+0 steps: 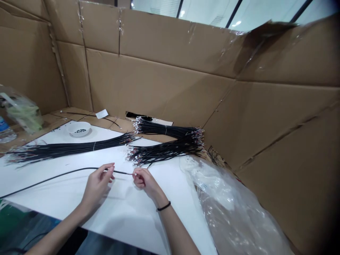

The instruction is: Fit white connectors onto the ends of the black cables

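A long black cable (60, 175) runs from the left edge across the white board to my hands. My left hand (97, 184) is loosely closed around it near its right end, with the index finger stretched out. My right hand (145, 181) pinches the thin reddish wires at the cable's tip; the fingers hide the very end. Behind my hands lie a tied bundle of black cables (79, 147) on the left and a looser cable bundle (164, 150) with white connectors on the right. A further tied cable bundle (164, 130) rests at the back.
A white bowl (79, 129) holding small dark pieces stands behind the left bundle. Far left are a water bottle (5, 131) and a bagged cup (26, 115). Clear plastic sheeting (225, 198) covers the right side. Cardboard walls (159, 78) enclose the back and sides.
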{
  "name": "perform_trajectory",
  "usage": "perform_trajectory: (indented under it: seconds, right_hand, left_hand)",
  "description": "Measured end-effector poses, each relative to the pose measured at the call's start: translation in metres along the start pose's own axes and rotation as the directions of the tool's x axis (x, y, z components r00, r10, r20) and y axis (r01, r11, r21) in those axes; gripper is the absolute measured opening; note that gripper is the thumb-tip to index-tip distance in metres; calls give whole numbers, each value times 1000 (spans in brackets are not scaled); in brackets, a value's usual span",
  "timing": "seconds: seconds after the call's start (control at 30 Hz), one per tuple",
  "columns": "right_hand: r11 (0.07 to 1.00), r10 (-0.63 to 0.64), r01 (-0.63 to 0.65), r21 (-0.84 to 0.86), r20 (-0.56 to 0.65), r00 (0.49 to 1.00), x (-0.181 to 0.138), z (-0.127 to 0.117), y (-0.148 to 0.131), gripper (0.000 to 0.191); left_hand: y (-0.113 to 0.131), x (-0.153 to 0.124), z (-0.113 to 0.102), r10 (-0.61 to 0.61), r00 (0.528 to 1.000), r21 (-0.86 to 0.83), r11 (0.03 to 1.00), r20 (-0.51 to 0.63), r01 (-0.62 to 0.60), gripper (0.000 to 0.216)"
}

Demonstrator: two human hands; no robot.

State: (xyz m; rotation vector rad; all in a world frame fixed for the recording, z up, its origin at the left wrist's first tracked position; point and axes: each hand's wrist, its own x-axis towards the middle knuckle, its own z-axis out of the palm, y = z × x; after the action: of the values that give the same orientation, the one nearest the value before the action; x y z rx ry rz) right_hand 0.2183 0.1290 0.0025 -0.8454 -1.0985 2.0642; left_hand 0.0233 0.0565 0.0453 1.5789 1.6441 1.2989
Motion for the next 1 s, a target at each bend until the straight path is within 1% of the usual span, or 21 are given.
perform_trajectory:
  seconds: [0.07, 0.1, 0.17, 0.23, 0.27, 0.33, 0.4, 0.47, 0.5, 0.57, 0.63, 0.73, 0.8, 0.9, 1.0]
  right_hand:
    - [999, 34, -34, -12, 28, 999, -1, 3, 1, 27]
    - [999, 47, -47, -15, 38, 998, -2, 4, 2, 27]
    - [998, 64, -63, -16, 50, 997, -3, 5, 2, 28]
    - [997, 71, -71, -14, 57, 996, -3, 6, 2, 28]
    - [997, 73, -73, -12, 59, 996, -3, 6, 2, 28]
    - [997, 75, -75, -11, 59, 995, -3, 7, 1, 27]
    - [997, 75, -75, -13, 56, 996, -3, 7, -1, 27]
    - [997, 75, -74, -19, 50, 996, -4, 7, -2, 26]
    - [997, 72, -71, -22, 45, 996, -4, 7, -2, 26]
    - [997, 72, -71, -31, 39, 997, -3, 8, -3, 27]
    - [997, 70, -69, -39, 36, 997, -3, 8, -3, 27]
    - [997, 64, -62, -52, 41, 997, -3, 10, -3, 29]
    - [996, 65, -62, -65, 51, 997, -4, 11, -3, 32]
    - [995, 59, -53, -86, 60, 996, -3, 12, -3, 37]
    - [993, 50, -42, -114, 65, 997, -2, 12, -2, 39]
  left_hand:
    - [13, 4, -9, 111, 988, 89, 991, -105, -102, 31]
    - [21, 8, -15, 179, 974, 147, 976, -136, -158, 30]
    - [37, 20, -26, 317, 936, 267, 925, -151, -270, 27]
    - [54, 37, -33, 432, 897, 371, 851, -90, -373, 28]
    - [61, 48, -34, 474, 880, 414, 807, -31, -420, 27]
    - [75, 74, -28, 519, 843, 469, 715, 142, -519, 27]
    - [85, 102, -11, 521, 796, 495, 626, 309, -602, 22]
    - [90, 128, 14, 501, 729, 485, 544, 466, -684, 22]
    - [91, 139, 29, 485, 686, 466, 506, 543, -726, 23]
    - [90, 155, 58, 444, 581, 402, 437, 682, -805, 27]
    - [85, 164, 84, 403, 481, 331, 387, 779, -861, 28]
    - [73, 170, 111, 374, 357, 231, 341, 856, -911, 29]
    - [65, 171, 122, 370, 293, 173, 324, 881, -930, 29]
    - [59, 176, 131, 368, 231, 114, 314, 901, -943, 29]
    - [59, 182, 132, 357, 199, 84, 315, 913, -946, 29]
